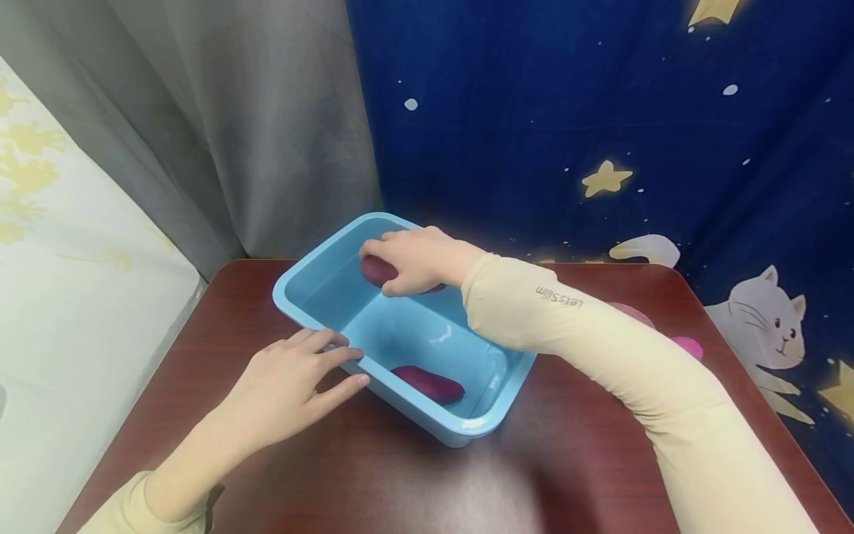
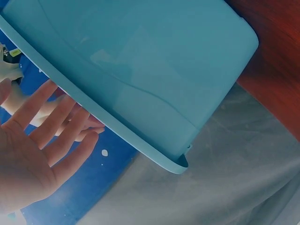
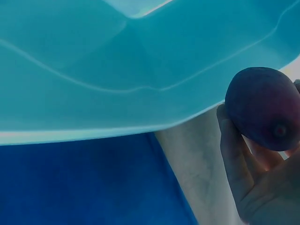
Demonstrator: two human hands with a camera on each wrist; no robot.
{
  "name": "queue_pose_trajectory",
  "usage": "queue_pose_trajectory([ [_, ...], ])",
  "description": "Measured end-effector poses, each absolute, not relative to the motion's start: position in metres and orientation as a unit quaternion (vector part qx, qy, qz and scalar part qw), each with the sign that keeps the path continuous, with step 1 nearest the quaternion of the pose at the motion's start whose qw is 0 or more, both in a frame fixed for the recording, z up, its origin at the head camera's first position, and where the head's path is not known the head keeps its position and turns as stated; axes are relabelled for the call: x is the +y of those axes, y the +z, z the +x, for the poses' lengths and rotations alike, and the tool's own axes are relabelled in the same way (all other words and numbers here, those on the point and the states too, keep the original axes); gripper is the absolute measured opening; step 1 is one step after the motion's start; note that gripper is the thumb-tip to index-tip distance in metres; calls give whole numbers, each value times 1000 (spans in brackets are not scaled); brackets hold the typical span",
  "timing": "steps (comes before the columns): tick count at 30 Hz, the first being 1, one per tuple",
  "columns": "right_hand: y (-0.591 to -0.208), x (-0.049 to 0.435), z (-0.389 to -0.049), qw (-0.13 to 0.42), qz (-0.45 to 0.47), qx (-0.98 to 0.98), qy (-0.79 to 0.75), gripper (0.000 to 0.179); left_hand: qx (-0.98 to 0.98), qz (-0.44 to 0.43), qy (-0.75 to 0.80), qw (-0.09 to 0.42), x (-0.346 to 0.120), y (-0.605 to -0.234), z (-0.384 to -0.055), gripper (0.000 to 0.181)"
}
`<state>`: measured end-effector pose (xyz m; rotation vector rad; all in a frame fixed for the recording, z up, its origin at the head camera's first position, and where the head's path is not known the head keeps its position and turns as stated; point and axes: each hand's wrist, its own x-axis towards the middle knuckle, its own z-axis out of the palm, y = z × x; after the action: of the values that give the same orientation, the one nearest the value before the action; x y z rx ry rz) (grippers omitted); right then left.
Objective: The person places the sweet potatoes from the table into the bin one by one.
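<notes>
Under the right hand [image 1: 414,259], at the far end of a light blue rectangular plastic tub [image 1: 303,311], sits a dark purple, oblong sweet potato [image 1: 375,270]; the fingers curl over it and the right wrist view shows its rounded end cradled against the fingers, so the grip wraps it rather than pinching a tip. A second purple sweet potato [image 1: 428,384] lies on the tub floor at the near end, just beyond the left hand [image 1: 293,382] and apart from the first. The left hand is spread, fingers straight, its tips touching the tub's near long wall while the palm rests on the dark red wooden surface [image 1: 267,475].

Judging by look, the held sweet potato should be firm and dense, fairly heavy for its bulk, with a smooth skin that offers moderate friction. It will not crush, so a full wrap around the thick middle seems the soundest hold; the tapered ends would let it pivot or slide out. The tub looks light and thin-walled and likely to skid on the glossy surface, which suits a flat bracing hand against its side.
</notes>
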<state>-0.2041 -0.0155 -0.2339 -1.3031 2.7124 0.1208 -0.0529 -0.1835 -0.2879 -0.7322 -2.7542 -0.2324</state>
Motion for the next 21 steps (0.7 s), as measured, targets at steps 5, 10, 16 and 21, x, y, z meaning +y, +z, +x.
queue_pose_trajectory([
  [5, -245, -26, -208, 77, -435, 896, 46, 55, -953, -257, -80, 141, -185, -288, -55, 33],
  [10, -258, -35, -211, 89, -439, 893, 46, 54, -953, -255, -80, 141, -186, -288, -55, 33],
  [16, -273, -40, -210, 102, -442, 889, 54, 53, -954, -253, -79, 139, -186, -288, -55, 33],
  [21, -286, -42, -209, 113, -450, 884, 60, 53, -954, -253, -82, 136, -186, -289, -54, 34],
])
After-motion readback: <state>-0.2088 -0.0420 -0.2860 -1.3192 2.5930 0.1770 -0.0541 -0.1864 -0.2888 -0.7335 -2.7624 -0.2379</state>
